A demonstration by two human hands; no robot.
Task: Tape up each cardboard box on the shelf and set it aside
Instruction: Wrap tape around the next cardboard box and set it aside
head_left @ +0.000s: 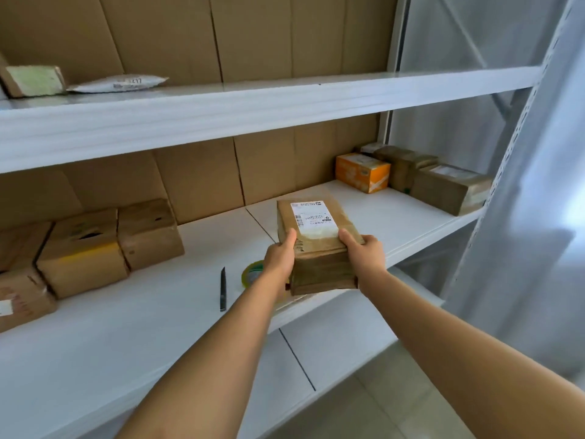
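A brown cardboard box with a white shipping label on top is held over the middle of the white shelf. My left hand grips its left side, thumb on top. My right hand grips its right side the same way. A roll of clear tape lies on the shelf just left of the box, partly hidden behind my left wrist. A dark knife or pen-like cutter lies further left.
Several brown boxes are grouped at the shelf's left end. An orange box and more brown boxes sit at the right end. The upper shelf holds a small box and a white mailer. A metal upright stands right.
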